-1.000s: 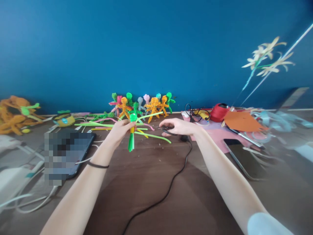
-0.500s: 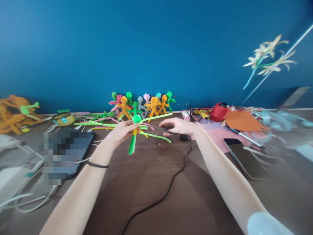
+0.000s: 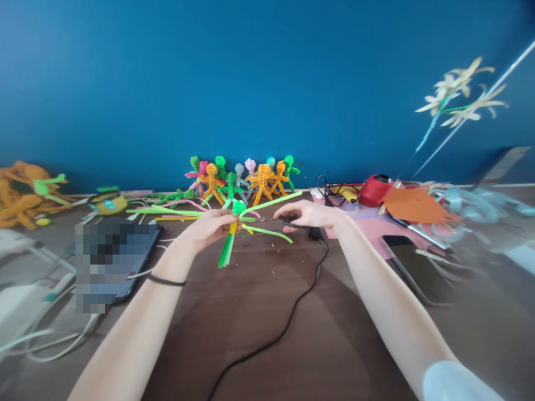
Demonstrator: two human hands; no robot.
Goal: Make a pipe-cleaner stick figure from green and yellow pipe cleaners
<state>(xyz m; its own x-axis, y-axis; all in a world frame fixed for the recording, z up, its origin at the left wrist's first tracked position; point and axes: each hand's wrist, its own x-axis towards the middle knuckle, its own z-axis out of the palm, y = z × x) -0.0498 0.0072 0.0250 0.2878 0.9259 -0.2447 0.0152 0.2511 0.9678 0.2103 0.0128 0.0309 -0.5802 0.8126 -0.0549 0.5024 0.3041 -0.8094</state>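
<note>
My left hand [image 3: 217, 225] is closed around the waist of a green pipe-cleaner figure [image 3: 226, 250], with a yellow band at its middle and a bundle of green strands pointing down. A long light-green pipe cleaner [image 3: 276, 199] sticks out from it to the right. In my right hand [image 3: 301, 213] are small dark-handled scissors [image 3: 288, 223], their blades pointing left toward the figure; whether they touch it I cannot make out. Loose green pipe cleaners [image 3: 169, 211] lie beyond my left hand, and a curved light-green piece [image 3: 271, 231] lies between the hands.
Several finished pipe-cleaner figures [image 3: 263, 181] stand along the blue wall. At left lies a tablet [image 3: 140, 256] with white cables. To the right are a phone [image 3: 412, 267], a red spool [image 3: 375, 191] and orange paper [image 3: 418, 205]. A black cable [image 3: 288, 328] crosses the table.
The green figure has turned slightly and its head has dropped a little toward me. Its long right-hand strand now reaches slightly farther right. The right hand with the scissors has barely moved.
</note>
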